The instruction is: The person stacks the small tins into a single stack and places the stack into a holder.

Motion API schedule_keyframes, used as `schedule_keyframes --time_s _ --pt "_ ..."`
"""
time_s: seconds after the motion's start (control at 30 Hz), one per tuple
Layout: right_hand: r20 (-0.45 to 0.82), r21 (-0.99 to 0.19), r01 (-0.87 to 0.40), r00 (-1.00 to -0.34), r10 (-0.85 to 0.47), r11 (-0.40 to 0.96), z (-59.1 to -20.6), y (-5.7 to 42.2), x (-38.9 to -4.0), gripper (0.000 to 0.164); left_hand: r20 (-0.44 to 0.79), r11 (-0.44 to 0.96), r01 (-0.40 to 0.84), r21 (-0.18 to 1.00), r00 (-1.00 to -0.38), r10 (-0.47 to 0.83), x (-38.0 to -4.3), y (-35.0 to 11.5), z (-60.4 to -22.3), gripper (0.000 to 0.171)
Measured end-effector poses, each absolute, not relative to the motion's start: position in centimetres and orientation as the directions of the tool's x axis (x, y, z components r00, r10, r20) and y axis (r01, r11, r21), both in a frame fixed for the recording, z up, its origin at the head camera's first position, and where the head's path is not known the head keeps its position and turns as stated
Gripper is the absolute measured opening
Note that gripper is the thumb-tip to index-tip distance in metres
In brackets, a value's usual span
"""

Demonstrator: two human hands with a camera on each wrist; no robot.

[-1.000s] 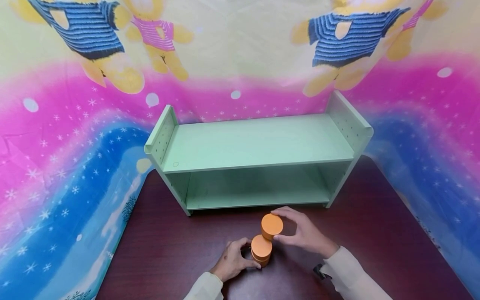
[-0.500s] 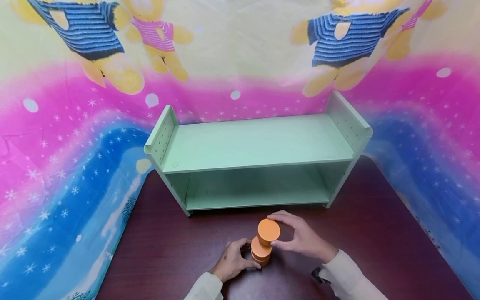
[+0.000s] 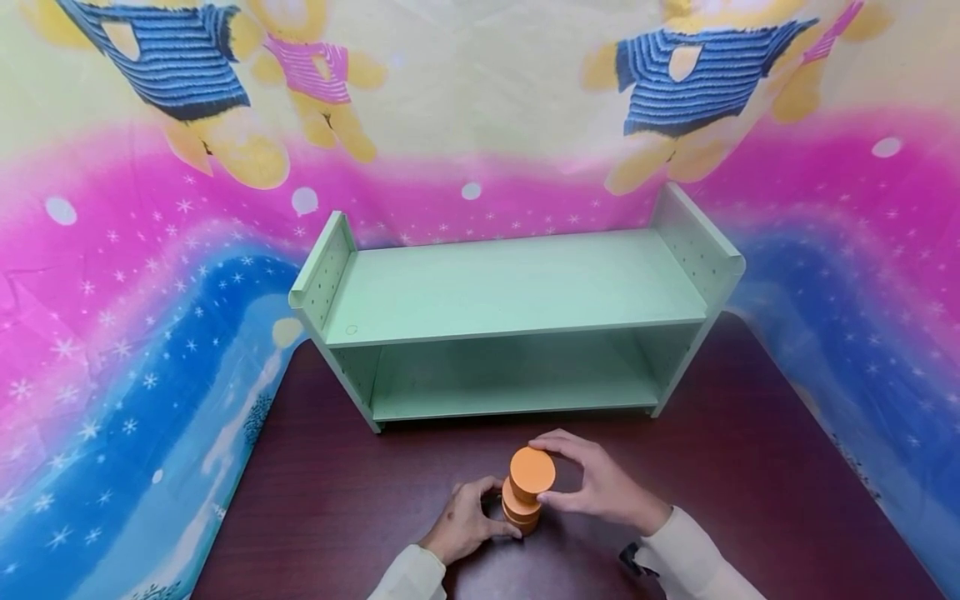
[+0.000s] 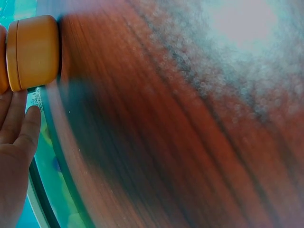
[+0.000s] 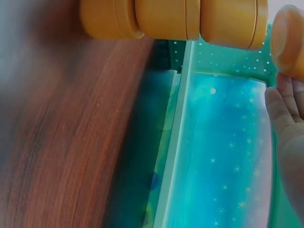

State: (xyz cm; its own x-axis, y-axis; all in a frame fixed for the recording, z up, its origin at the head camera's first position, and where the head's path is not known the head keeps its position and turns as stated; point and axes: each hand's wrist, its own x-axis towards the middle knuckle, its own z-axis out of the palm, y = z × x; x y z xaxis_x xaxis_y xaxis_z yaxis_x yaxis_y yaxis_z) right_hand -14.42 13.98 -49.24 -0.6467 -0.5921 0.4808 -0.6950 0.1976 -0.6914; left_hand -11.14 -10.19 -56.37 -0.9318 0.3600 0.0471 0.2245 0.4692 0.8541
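Three small round orange lidded jars stand in a stack on the dark wooden table. My left hand curls its thumb and fingers around the stack's side; the left wrist view shows the lowest jar with fingertips near its edge. My right hand pinches another orange jar between thumb and fingers, above the stack. In the right wrist view a narrow gap parts this held jar from the stack's top lid. From the head view it overlaps much of the upper jar.
A pale green two-tier shelf stands behind the hands, with raised side panels. The dark wooden table reaches around it. Printed cloth with bears and snowflakes hangs at the back and both sides. A black object is at the right cuff.
My right hand has brought its jar left and toward the person, so it now overlaps more of the stack. The left hand stays where it was on the stack.
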Motion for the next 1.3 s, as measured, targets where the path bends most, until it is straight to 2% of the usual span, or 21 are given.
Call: schedule_keyframes --time_s 0.27,0.67,1.13,1.3 --pt "0.496 -0.676 -0.712 -0.630 -0.598 0.190 -49.38 13.62 -14.25 0.064 0.049 0.513 0.232 0.827 -0.937 0.345 -11.01 -10.30 -56.25 0.050" --pt "0.473 -0.691 -0.696 -0.640 -0.606 0.197 -49.69 13.32 -14.12 0.063 0.115 0.456 0.286 0.843 -0.924 0.366 -11.17 -10.23 -56.63 0.049" --pt "0.437 -0.708 -0.672 -0.658 -0.613 0.217 -50.03 13.26 -14.04 0.061 0.090 0.470 0.264 0.842 -0.928 0.360 -11.07 -10.28 -56.35 0.048" --pt "0.436 -0.711 -0.668 -0.663 -0.608 0.219 -49.08 12.95 -13.58 0.059 0.085 0.473 0.259 0.842 -0.930 0.358 -11.05 -10.28 -56.39 0.049"
